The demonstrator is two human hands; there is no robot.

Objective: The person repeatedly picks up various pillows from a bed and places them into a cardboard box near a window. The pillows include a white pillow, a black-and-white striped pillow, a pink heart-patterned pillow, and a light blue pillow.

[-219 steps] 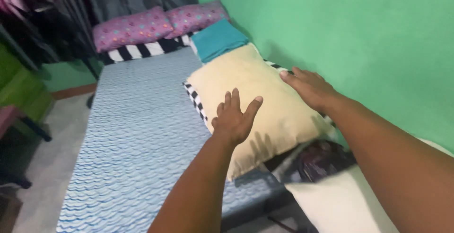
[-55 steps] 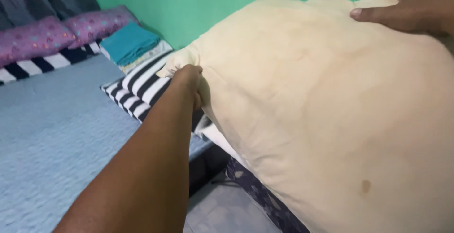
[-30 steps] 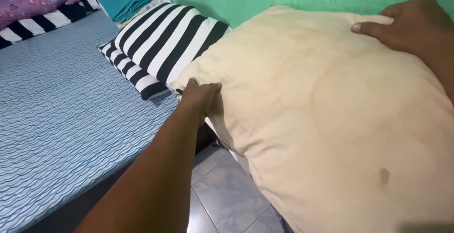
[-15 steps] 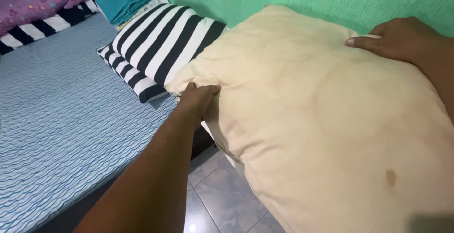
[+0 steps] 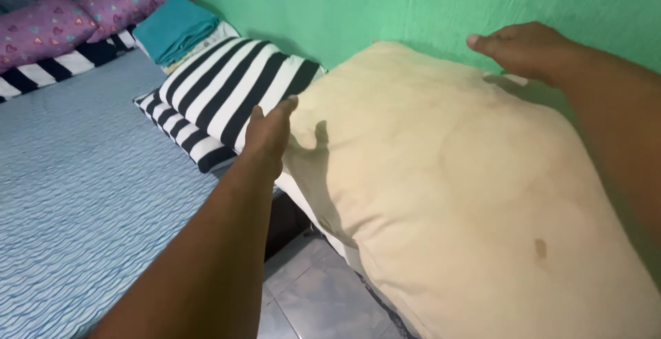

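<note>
- Two hands hover open at the cream pillow (image 5: 447, 194); neither grips it.
- Left of the left hand (image 5: 270, 132) lies the bed (image 5: 82, 187), its blue wave-print sheet finely ribbed.
- Just behind that hand sits a black-and-white striped pillow (image 5: 227, 91), plump and smooth.
- Between the hands, the cream pillow leans on the green wall (image 5: 385, 2); it looks soft, light and bulky, best pinched at its corners.
- Right hand (image 5: 527, 50), fingers spread, hangs over the top edge.

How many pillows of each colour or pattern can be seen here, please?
Large cream fabric pillow: 1
Black-and-white striped pillows: 2
Purple heart-print pillows: 2
Total: 5 pillows. A further striped piece lies under the purple ones; whether it is a pillow is unclear.
</note>
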